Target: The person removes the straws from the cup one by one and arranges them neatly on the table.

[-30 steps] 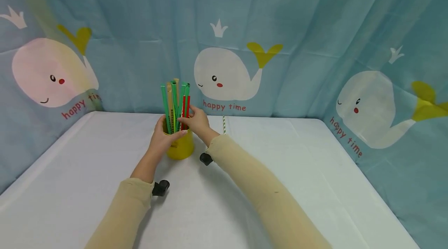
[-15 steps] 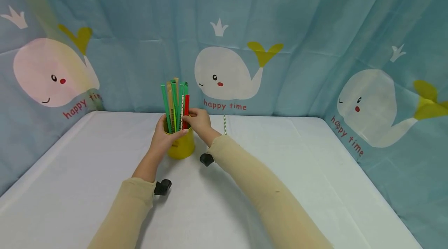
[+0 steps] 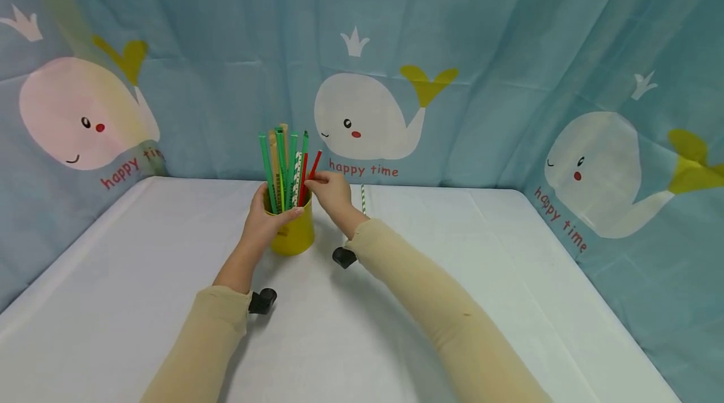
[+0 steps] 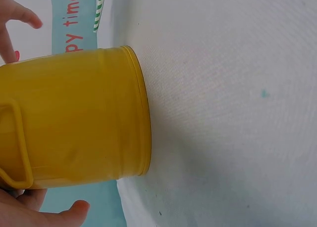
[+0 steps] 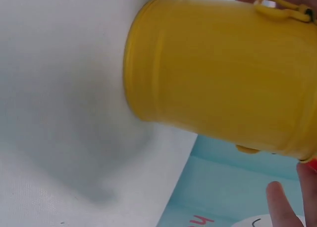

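A yellow metal pail (image 3: pixel 294 238) with a wire handle stands upright on the table, holding several long thin sticks (image 3: pixel 281 170) in green, brown, dotted white and red. My left hand (image 3: pixel 261 224) grips the pail's left side, its thumb along the front rim. At the right rim, my right hand (image 3: pixel 335 195) pinches a slim red stick (image 3: pixel 317 163) that leans to the right. Its lower end is hidden by hand and pail. Both wrist views show the pail (image 4: pixel 74 123) close up; fingertips of my right hand (image 5: pixel 281 202) show below it in the right wrist view.
A green-and-white striped straw (image 3: pixel 364 200) lies near the table's back edge, right of the pail. White cloth covers the table (image 3: pixel 509 277). A blue curtain (image 3: pixel 486 26) with whale prints hangs behind and at both sides.
My right hand has shifted a little right, and a red stick in its fingers now leans away from the bunch. The left hand keeps its grip on the pail.
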`<action>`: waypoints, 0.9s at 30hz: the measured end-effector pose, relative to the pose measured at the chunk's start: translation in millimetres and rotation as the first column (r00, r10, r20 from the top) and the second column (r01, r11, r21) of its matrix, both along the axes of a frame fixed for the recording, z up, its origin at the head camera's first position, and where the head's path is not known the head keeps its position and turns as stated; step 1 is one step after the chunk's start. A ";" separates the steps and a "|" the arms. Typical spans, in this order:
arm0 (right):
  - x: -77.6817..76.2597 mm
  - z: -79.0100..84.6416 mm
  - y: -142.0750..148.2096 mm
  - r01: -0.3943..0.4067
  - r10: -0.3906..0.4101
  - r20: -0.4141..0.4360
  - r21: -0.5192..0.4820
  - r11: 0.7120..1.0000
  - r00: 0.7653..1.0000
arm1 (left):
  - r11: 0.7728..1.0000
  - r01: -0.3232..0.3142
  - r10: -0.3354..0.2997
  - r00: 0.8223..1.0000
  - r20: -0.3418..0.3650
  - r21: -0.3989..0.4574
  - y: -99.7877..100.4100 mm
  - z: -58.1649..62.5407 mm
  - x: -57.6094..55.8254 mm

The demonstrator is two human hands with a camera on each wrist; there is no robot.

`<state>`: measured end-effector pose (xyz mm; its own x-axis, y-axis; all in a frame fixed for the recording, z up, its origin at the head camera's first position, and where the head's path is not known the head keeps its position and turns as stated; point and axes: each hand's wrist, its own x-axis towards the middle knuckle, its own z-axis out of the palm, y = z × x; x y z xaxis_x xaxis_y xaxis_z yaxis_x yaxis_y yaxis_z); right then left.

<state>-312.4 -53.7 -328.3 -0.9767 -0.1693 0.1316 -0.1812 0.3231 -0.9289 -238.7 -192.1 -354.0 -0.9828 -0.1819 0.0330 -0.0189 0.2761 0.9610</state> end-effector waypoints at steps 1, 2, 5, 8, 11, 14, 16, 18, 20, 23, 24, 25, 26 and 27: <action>0.5 1.6 1.3 0.004 -0.004 -0.004 -0.002 1.000 1.000 | 1.000 0.000 0.000 1.000 0.001 -0.003 0.0 0.1 -0.2; 1.2 3.3 2.6 0.005 -0.005 -0.004 -0.014 1.000 1.000 | 1.000 0.000 0.000 1.000 0.003 -0.006 -0.1 0.4 -0.2; 3.8 8.1 7.6 -0.009 0.008 -0.007 -0.062 0.998 1.000 | 1.000 -0.001 0.001 1.000 0.008 -0.011 -0.7 1.1 0.1; 5.5 11.8 14.6 -0.034 0.031 -0.026 -0.140 0.990 0.999 | 1.000 -0.002 0.002 1.000 0.012 -0.011 -1.1 2.4 0.8; 6.8 15.2 23.7 -0.052 0.045 -0.041 -0.213 0.976 0.998 | 1.000 0.000 0.001 1.000 0.022 -0.006 -0.9 3.5 0.7; 7.6 19.0 33.0 -0.064 0.052 -0.051 -0.283 0.957 0.997 | 1.000 -0.003 0.003 0.999 0.032 -0.001 -0.3 4.0 0.0; 8.0 22.0 38.8 -0.070 0.054 -0.057 -0.323 0.944 0.997 | 1.000 -0.008 0.008 0.999 0.039 0.005 -0.1 3.9 -0.2; 8.2 25.0 44.2 -0.077 0.057 -0.065 -0.358 0.931 0.996 | 1.000 -0.013 0.013 0.999 0.044 0.007 0.0 3.5 0.1; 9.0 28.4 49.8 -0.076 0.055 -0.066 -0.380 0.922 0.996 | 1.000 -0.017 0.017 0.999 0.049 0.004 -0.1 2.8 0.7; 10.5 33.9 58.6 -0.070 0.043 -0.072 -0.421 0.904 0.996 | 1.000 -0.015 0.016 0.999 0.046 -0.001 -0.1 2.1 1.3; 10.9 35.9 61.9 -0.066 0.037 -0.075 -0.437 0.897 0.997 | 1.000 -0.014 0.014 0.999 0.043 -0.003 0.1 2.0 1.3; 11.2 38.0 65.1 -0.059 0.028 -0.075 -0.448 0.892 0.997 | 1.000 -0.012 0.012 0.999 0.040 -0.005 0.3 2.0 1.4; 11.7 39.9 68.3 -0.052 0.019 -0.077 -0.460 0.887 0.997 | 1.000 -0.009 0.009 0.999 0.037 -0.005 0.6 2.2 1.4; 12.2 42.3 71.7 -0.043 0.008 -0.076 -0.467 0.883 0.997 | 1.000 -0.008 0.008 0.999 0.035 -0.005 0.8 2.3 1.3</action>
